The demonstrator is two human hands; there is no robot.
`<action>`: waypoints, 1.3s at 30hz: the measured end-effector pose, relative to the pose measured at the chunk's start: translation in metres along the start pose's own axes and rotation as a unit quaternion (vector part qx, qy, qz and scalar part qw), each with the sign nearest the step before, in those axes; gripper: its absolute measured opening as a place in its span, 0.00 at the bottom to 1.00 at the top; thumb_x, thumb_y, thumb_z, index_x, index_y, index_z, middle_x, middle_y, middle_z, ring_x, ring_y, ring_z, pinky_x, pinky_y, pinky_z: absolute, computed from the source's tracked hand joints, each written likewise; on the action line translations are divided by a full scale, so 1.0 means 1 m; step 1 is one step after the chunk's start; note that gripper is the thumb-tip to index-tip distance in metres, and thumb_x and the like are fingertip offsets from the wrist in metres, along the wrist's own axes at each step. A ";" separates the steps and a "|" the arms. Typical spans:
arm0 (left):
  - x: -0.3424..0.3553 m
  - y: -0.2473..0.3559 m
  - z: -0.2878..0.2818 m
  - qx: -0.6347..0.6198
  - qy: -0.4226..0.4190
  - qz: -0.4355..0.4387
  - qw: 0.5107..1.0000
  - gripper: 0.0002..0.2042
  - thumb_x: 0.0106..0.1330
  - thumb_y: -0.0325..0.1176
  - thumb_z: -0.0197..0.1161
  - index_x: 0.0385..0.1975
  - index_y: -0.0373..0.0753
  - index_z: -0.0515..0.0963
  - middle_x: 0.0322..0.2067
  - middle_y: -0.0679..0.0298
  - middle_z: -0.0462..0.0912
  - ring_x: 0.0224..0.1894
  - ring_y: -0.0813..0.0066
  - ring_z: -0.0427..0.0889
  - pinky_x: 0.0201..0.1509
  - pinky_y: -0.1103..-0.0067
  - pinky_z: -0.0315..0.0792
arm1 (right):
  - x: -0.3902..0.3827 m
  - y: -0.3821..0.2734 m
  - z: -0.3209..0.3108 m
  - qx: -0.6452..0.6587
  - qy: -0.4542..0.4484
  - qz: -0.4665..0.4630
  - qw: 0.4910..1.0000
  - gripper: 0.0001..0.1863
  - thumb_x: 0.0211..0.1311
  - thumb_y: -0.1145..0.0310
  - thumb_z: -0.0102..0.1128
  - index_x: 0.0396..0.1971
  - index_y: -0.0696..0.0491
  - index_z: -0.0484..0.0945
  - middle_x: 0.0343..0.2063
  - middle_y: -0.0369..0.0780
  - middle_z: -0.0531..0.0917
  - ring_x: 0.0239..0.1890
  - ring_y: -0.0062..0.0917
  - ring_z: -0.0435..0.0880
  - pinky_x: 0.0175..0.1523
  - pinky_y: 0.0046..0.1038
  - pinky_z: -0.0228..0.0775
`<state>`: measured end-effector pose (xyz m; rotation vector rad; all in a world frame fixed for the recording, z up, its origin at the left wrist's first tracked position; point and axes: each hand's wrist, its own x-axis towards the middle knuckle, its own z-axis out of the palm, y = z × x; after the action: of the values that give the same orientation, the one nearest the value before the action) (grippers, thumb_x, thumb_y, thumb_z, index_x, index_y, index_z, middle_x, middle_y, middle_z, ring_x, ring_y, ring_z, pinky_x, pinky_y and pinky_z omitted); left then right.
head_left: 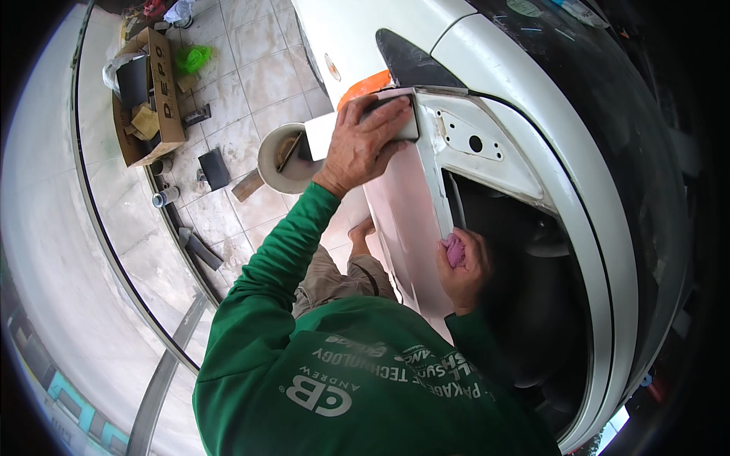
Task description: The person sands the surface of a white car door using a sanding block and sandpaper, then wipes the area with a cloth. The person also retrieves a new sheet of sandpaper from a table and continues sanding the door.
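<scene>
My left hand (366,144) lies over the front upper corner of a car door (403,213), its fingers bent around a flat block (411,128) with a dark upper edge. A white flat piece (320,135) sticks out on the hand's left side; whether it belongs to the block is hidden by the hand. My right hand (465,277), at the door's window sill, is closed around a crumpled pink-purple wad (455,251) that looks like cloth or sponge. The door skin is dull white with pinkish patches. Beside the left hand, a bare mirror mounting plate (471,137) shows bolt holes.
An orange strip (363,87) marks the white fender. On the tiled floor (255,83) stand a bucket (268,169), a cardboard box (169,114) and a can (165,197). A dark flat piece (214,169), a wooden strip (246,185) and a green plastic bag (192,58) lie nearby.
</scene>
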<state>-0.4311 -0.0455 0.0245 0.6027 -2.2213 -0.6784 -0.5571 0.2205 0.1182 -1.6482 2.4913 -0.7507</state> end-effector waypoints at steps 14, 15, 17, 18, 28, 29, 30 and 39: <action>-0.003 -0.011 -0.001 -0.016 0.004 -0.005 1.000 0.29 0.56 0.37 0.75 0.62 0.46 0.80 0.66 0.71 0.77 0.61 0.51 0.73 0.66 0.59 0.67 | -0.008 -0.001 0.001 -0.025 -0.033 0.007 0.999 0.17 0.54 0.76 0.72 0.46 0.56 0.83 0.41 0.44 0.85 0.41 0.41 0.86 0.46 0.39 0.79; 0.001 -0.013 0.002 -0.015 0.018 -0.015 1.000 0.29 0.56 0.37 0.75 0.62 0.46 0.80 0.66 0.71 0.77 0.61 0.51 0.73 0.66 0.59 0.67 | -0.002 0.001 0.001 -0.026 -0.024 -0.013 0.999 0.17 0.55 0.77 0.70 0.46 0.56 0.83 0.42 0.44 0.86 0.41 0.41 0.86 0.46 0.39 0.80; 0.008 -0.010 0.005 -0.017 0.038 -0.030 0.999 0.30 0.55 0.37 0.75 0.62 0.46 0.80 0.66 0.71 0.77 0.62 0.52 0.73 0.65 0.59 0.67 | 0.007 -0.001 0.003 -0.027 -0.003 -0.043 0.999 0.17 0.55 0.79 0.68 0.47 0.56 0.84 0.43 0.44 0.86 0.40 0.41 0.87 0.45 0.38 0.80; 0.001 0.000 0.001 -0.031 0.018 -0.046 0.998 0.30 0.55 0.37 0.75 0.61 0.46 0.80 0.66 0.70 0.77 0.62 0.52 0.73 0.65 0.59 0.67 | 0.002 -0.002 0.000 0.003 -0.022 -0.027 0.999 0.17 0.55 0.80 0.67 0.47 0.56 0.84 0.43 0.44 0.87 0.39 0.40 0.87 0.45 0.37 0.80; -0.008 0.013 0.003 -0.030 0.018 -0.032 0.999 0.26 0.55 0.40 0.75 0.57 0.46 0.82 0.64 0.73 0.77 0.59 0.54 0.73 0.63 0.58 0.66 | 0.160 -0.082 -0.020 0.070 -0.101 -0.218 0.968 0.13 0.55 0.68 0.78 0.23 0.54 0.79 0.20 0.39 0.77 0.23 0.35 0.78 0.28 0.35 0.67; -0.002 0.008 0.003 -0.032 0.029 -0.038 0.998 0.26 0.55 0.40 0.75 0.56 0.46 0.83 0.65 0.73 0.77 0.59 0.54 0.73 0.63 0.58 0.66 | 0.179 -0.086 -0.009 0.047 -0.076 -0.242 0.966 0.20 0.55 0.61 0.80 0.19 0.53 0.75 0.16 0.38 0.73 0.20 0.34 0.74 0.27 0.35 0.64; 0.004 0.001 0.004 -0.032 0.039 -0.045 0.998 0.25 0.55 0.39 0.75 0.56 0.47 0.83 0.65 0.73 0.77 0.58 0.54 0.73 0.64 0.58 0.66 | 0.198 -0.093 -0.002 0.033 -0.076 -0.249 0.965 0.19 0.59 0.62 0.78 0.19 0.53 0.75 0.15 0.39 0.72 0.17 0.34 0.72 0.26 0.35 0.64; -0.001 -0.008 0.000 -0.018 0.014 -0.048 0.999 0.27 0.56 0.41 0.75 0.58 0.48 0.82 0.66 0.75 0.76 0.62 0.55 0.72 0.68 0.57 0.66 | 0.232 -0.127 -0.075 -0.012 -0.052 -0.190 0.980 0.15 0.62 0.75 0.73 0.21 0.59 0.73 0.17 0.39 0.71 0.18 0.22 0.67 0.26 0.27 0.59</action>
<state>-0.4285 -0.0508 0.0186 0.7003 -2.1603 -0.7514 -0.5712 0.0045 0.2876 -2.1453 2.1472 -0.6440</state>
